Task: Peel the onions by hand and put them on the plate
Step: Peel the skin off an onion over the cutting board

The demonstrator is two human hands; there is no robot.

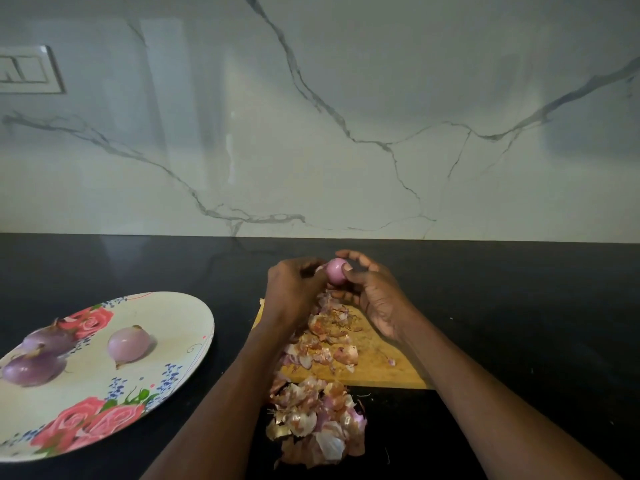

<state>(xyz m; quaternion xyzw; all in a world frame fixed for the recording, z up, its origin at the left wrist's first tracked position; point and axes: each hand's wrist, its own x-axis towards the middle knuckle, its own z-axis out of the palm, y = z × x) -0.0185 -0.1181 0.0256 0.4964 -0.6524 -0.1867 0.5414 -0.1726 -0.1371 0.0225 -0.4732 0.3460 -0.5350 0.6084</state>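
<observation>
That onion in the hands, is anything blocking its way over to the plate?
Nothing visible does. The onion is held above the cutting board, and only bare black counter lies between it and the plate. Three peeled onions sit there, with free space beside them.

Dim, soft picture; wall reflects glare; edges bowed.

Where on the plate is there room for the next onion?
The plate is bare between the lone peeled onion and its right rim. Its left side is crowded by two onions, the cutting board by peels.
</observation>
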